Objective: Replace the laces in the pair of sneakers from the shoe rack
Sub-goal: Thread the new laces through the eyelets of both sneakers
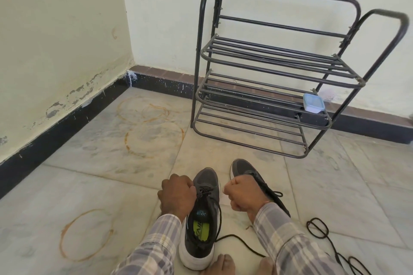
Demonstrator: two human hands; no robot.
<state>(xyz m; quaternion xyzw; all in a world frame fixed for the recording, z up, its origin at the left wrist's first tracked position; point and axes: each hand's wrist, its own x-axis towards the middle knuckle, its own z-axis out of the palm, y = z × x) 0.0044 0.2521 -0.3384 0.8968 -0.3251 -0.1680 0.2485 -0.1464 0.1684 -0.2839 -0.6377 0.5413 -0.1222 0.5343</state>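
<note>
Sitting on the floor with your feet bare at the bottom edge, you have both sneakers before you, in front of the rack. Your left hand is curled at the top of the near sneaker, its fingers pinching the black lace where it crosses the tongue. From there the lace loops down the shoe's right side and trails off across the tiles toward your right sleeve. Your right hand is closed in a fist just right of that shoe; you cannot tell whether it grips anything. It partly covers the far sneaker, which lies close beside the near one and still wears a black lace. A loose lace lies coiled on the floor farther right. A small lidded tub sits at the right end of the rack's middle shelf.
</note>
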